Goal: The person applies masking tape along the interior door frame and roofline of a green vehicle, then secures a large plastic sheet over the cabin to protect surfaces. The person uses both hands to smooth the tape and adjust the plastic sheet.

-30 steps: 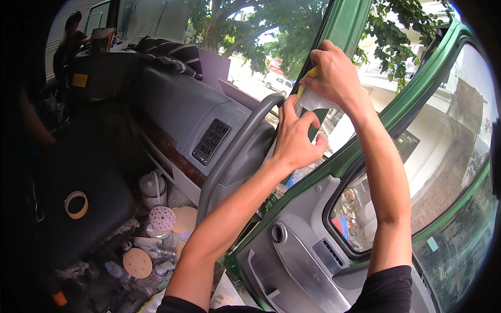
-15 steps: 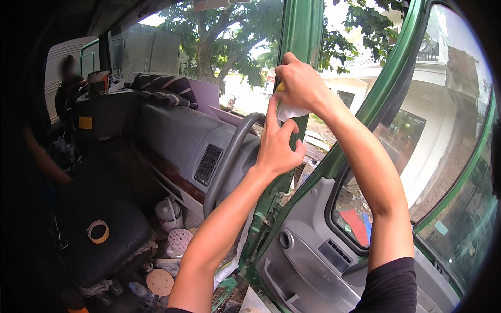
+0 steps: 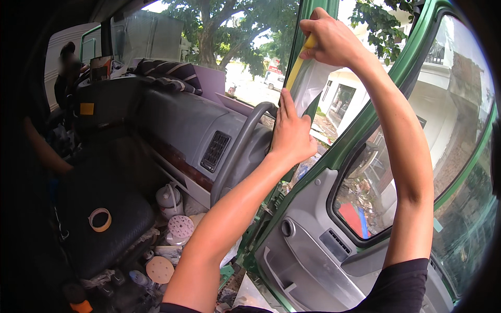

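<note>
My right hand [image 3: 334, 40] is high on the green windshield pillar [image 3: 334, 6], its fingers closed on yellow masking tape [image 3: 296, 72] edged with thin white masking film [image 3: 309, 86]. The tape runs down from that hand along the pillar's windshield side, and the film hangs loosely beside it. Below, my left hand [image 3: 293, 134] lies against the pillar with fingers stretched upward, the fingertips at the tape's lower part. Its palm holds nothing that I can see. My right fingers hide what they grip of the tape.
The steering wheel [image 3: 245, 136] and grey dashboard [image 3: 172, 121] are left of my hands; the open door [image 3: 310, 250] is at right. A tape roll [image 3: 106, 226] lies on the black seat [image 3: 122, 242]. Sanding discs [image 3: 159, 269] and a bucket [image 3: 168, 202] crowd the footwell. A person [image 3: 63, 86] is far left.
My right hand has moved up the pillar, drawing out a longer stretch of yellow tape and white film. My left hand has shifted slightly right, its fingers now closer together.
</note>
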The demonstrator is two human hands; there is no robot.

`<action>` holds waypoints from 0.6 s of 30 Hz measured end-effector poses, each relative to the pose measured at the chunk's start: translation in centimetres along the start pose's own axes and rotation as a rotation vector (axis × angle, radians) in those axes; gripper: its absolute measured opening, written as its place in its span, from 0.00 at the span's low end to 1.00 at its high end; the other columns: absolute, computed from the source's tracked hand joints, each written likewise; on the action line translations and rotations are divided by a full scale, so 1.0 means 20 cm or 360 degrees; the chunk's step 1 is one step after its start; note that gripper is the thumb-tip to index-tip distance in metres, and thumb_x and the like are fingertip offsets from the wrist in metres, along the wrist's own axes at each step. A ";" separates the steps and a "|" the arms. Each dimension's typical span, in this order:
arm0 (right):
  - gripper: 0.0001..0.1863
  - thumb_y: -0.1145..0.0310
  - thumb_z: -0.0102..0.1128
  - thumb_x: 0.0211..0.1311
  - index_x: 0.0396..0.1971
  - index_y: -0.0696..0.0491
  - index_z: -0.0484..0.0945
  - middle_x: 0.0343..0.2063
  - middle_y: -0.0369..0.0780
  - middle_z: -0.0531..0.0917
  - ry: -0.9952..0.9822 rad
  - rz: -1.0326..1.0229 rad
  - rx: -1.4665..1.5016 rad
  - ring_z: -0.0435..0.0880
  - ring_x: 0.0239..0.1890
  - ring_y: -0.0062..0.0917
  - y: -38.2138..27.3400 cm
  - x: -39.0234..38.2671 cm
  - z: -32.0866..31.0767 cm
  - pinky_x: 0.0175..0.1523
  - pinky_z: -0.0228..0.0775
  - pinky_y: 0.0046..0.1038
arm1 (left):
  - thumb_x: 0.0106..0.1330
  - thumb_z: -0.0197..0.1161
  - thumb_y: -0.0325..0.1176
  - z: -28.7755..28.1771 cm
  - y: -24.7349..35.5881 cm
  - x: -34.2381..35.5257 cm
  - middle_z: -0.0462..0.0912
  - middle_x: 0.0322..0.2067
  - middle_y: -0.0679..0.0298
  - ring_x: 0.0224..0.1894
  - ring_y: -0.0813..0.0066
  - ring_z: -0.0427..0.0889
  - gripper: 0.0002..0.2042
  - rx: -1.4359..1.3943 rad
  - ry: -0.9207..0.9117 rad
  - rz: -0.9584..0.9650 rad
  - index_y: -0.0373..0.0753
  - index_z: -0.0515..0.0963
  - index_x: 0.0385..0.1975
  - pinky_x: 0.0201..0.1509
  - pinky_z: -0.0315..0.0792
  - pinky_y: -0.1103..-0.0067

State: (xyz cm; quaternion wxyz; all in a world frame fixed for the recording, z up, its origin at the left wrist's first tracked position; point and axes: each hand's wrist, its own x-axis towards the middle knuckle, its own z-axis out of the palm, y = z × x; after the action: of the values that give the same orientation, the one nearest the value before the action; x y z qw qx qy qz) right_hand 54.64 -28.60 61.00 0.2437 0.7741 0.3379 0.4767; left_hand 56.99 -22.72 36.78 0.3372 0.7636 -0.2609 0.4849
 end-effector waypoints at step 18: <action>0.12 0.66 0.65 0.49 0.28 0.60 0.80 0.37 0.52 0.81 0.0025 0.0346 0.0087 0.82 0.45 0.49 0.01 0.06 0.12 0.51 0.76 0.41 | 0.58 0.68 0.28 -0.24 -0.22 0.21 0.85 0.48 0.44 0.52 0.61 0.85 0.06 -0.1043 0.0154 -0.0163 0.34 0.80 0.31 0.59 0.75 0.68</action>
State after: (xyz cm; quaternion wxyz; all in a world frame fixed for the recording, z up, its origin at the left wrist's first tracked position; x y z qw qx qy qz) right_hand 57.22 -27.93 60.78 0.1667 0.8088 0.2667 0.4969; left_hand 59.12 -16.64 40.97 0.6007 0.6028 -0.3481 0.3932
